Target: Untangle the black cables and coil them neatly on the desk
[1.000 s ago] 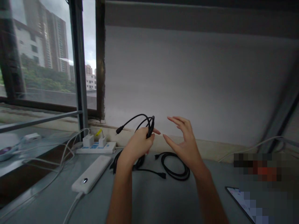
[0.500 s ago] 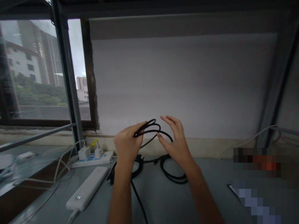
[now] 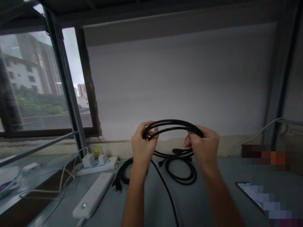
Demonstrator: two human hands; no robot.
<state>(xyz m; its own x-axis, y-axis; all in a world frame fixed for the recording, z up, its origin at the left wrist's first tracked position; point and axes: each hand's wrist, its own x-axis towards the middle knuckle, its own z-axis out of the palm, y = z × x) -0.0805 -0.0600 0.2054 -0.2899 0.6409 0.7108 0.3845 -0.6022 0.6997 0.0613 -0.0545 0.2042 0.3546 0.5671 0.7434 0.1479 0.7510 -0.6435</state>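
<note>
Black cable (image 3: 171, 121) arches between left hand (image 3: 144, 144) and right hand (image 3: 206, 144), fingers of both clamped on it; left of them, print on yellow tag (image 3: 97, 149) and power strip (image 3: 111, 162) is illegible.

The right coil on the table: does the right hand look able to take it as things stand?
Probably not directly: the right hand holds the raised cable, though the coil appears below that hand in view.

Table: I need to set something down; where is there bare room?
Bare table: between the black strand and right forearm, and between the white device and left forearm. Crowded: around the power strip and the coiled cables.
</note>
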